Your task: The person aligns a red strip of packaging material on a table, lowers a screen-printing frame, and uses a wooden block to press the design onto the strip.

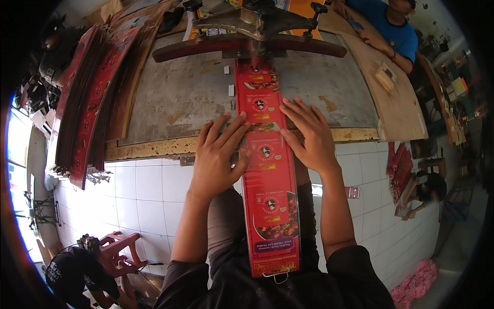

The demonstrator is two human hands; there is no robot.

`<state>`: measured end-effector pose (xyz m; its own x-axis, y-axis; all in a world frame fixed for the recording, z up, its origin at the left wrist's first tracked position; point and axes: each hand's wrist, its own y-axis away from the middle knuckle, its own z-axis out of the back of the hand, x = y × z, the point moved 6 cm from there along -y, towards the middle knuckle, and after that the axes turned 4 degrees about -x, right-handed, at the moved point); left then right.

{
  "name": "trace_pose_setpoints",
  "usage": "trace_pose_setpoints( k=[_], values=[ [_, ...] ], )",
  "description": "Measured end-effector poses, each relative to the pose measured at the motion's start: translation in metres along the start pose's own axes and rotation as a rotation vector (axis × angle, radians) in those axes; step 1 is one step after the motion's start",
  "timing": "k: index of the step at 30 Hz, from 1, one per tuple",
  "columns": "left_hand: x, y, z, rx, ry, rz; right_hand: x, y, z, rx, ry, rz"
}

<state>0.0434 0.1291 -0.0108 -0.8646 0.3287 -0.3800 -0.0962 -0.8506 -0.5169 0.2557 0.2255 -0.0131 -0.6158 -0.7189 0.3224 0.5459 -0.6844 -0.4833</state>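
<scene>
A long red printed strip (267, 177) with food pictures and round emblems runs from under a metal press (256, 31) toward my lap. A thin pale loop (277, 277) sticks out at its near end. My left hand (218, 157) rests along the strip's left edge, fingers stretched and spread, fingertips touching it. On the opposite edge my right hand (310, 136) lies with its fingers extended, the fingertips touching the strip. Neither hand wraps round it. Where the press bears on the far end, the contact is partly hidden.
The worn grey tabletop (175, 98) has a chipped front edge. Stacked red printed boards (98, 98) lean at the left. Two small white blocks (231, 90) sit beside the strip. A wooden block (385, 76) lies at right, near a person in blue (396, 36). Other people work below.
</scene>
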Motion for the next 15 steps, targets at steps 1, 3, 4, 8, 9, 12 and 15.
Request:
trace_pose_setpoints(
  k=[1, 3, 4, 8, 9, 12, 15],
  values=[
    [0.0001, 0.0, 0.0001, 0.002, -0.002, -0.001, 0.0, 0.0, -0.0002, 0.001, 0.001, 0.0],
    [0.001, 0.0005, -0.0008, -0.003, -0.011, -0.011, 0.0004, 0.0001, -0.0009, 0.0, 0.002, 0.001],
    [0.0013, 0.0007, -0.0011, -0.005, -0.015, -0.016, 0.0004, -0.0001, -0.0012, 0.0, 0.003, 0.002],
    [0.0003, 0.0004, -0.0007, -0.001, -0.012, -0.006, -0.0008, 0.0003, -0.0021, 0.001, 0.008, -0.001],
    [-0.0005, 0.0002, -0.0001, 0.005, -0.01, 0.0, -0.001, 0.0006, -0.0021, 0.002, 0.011, -0.002],
    [-0.0004, 0.0005, 0.0, 0.011, -0.009, 0.005, 0.0002, 0.001, -0.0015, 0.004, 0.011, -0.005],
    [0.0004, 0.002, -0.0006, -0.003, -0.021, -0.002, 0.0013, 0.0002, -0.0009, 0.004, 0.004, 0.0]
  ],
)
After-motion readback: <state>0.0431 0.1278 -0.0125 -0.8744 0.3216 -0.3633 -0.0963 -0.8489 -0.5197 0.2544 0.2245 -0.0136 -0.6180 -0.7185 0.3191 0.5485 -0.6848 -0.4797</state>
